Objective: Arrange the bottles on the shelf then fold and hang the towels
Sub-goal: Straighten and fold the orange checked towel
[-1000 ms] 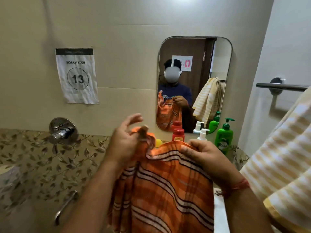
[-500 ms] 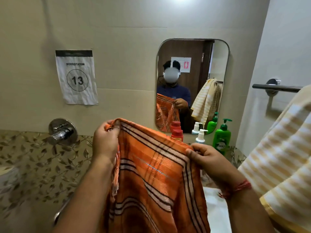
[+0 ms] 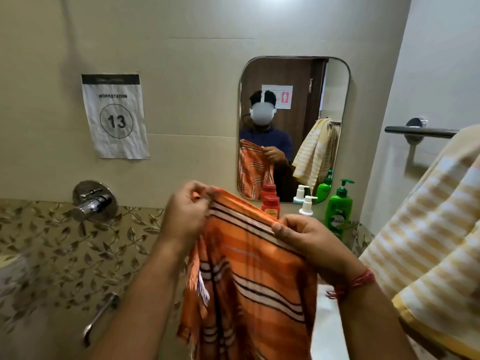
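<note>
I hold an orange checked towel [image 3: 249, 276] up in front of me by its top edge. My left hand [image 3: 184, 214] pinches the upper left corner. My right hand [image 3: 309, 240] grips the upper right part of the edge. The cloth hangs down between my arms. Behind it, on the ledge under the mirror, stand a red bottle [image 3: 270, 205], a white pump bottle [image 3: 306, 205] and a green pump bottle [image 3: 339, 211]. A yellow and white striped towel [image 3: 428, 235] hangs at the right from a metal towel bar [image 3: 420, 131].
A mirror [image 3: 293, 100] on the tiled wall reflects a person with the towel. A chrome tap valve [image 3: 92, 201] sits on the wall at the left, with a metal handle [image 3: 100, 315] lower down. A paper workstation sign [image 3: 115, 115] is taped above.
My left hand moved right and inward along the towel's top edge, bringing its corner closer to my right hand. The towel now hangs narrower.
</note>
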Demonstrator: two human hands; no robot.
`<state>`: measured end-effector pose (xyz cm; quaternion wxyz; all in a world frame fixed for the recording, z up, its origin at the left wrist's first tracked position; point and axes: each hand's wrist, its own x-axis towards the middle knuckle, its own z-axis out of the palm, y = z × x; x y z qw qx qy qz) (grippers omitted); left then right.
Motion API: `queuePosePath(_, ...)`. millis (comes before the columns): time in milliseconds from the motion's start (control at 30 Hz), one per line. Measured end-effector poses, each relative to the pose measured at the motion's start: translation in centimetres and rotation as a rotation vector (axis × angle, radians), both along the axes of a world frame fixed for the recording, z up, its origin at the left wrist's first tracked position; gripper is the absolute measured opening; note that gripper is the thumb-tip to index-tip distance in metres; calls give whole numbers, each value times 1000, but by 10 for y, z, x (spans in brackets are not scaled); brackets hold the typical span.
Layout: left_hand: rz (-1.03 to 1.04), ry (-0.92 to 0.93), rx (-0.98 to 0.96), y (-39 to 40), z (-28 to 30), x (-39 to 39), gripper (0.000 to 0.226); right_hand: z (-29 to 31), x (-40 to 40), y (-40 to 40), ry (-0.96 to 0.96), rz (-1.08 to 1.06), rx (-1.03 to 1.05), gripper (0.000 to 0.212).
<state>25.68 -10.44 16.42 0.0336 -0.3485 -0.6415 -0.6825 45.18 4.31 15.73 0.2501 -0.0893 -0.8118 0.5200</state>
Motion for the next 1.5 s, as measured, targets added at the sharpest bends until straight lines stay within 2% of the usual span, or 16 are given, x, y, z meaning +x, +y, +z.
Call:
queuePosePath(67, 289, -59, 74, -13, 1, -17, 16, -4, 13, 9, 50, -67, -66, 29)
queuePosePath(100, 297, -48, 87, -16, 0, -19, 13, -3, 17, 12, 68, -103, -73, 28)
queuePosePath(133, 206, -26, 78, -17, 0, -15, 12, -1, 16, 13, 70, -124, -61, 27)
queuePosePath(267, -487, 127, -186, 4, 0, 39, 49, 15, -6, -9, 83, -57, 136, 34)
queuePosePath(367, -707, 135, -198, 18, -11, 50, 22, 19, -16, -20, 84, -20, 225, 26)
queuePosePath(433, -585, 59, -137, 16, -12, 43, 8, 16, -11, -15, 28, -89, 309, 31)
queuePosePath(500, -464, 31, -97, 12, -13, 32, 16, 10, -3, -3, -84, -182, 423, 30)
queuePosePath(633, -149, -2, 22, 10, -16, 18, 23, -2, 4, 6, -372, -156, 607, 7)
queuePosePath(733, 130, -58, 138, 11, -17, 10, 23, -11, 2, 10, -510, -293, 710, 17)
queuePosePath(867, 255, -141, 189, 4, -11, 1, 22, -15, 7, 20, -596, -419, 637, 22)
queuePosePath(933, 210, -125, 147, 4, -10, -2, 21, -8, 14, 16, -526, -219, 424, 30)
queuePosePath(1067, 80, -52, -18, 14, -15, 0, 21, 15, 23, -22, -45, 455, -305, 62)
queuePosePath(1200, -102, -96, -92, 24, -21, 17, 17, 14, 3, -41, 248, 519, -334, 43)
queuePosePath(1300, -267, -229, 46, 20, -15, 25, 34, 10, -8, -37, 248, 682, -548, 58)
queuePosePath(1400, -266, -217, 84, 14, -9, 27, 29, 4, -18, -34, 191, 491, -426, 54)
queuePosePath(1500, -254, -117, 76, 13, -10, 31, 35, -4, -31, -41, 134, 1, 137, 21)
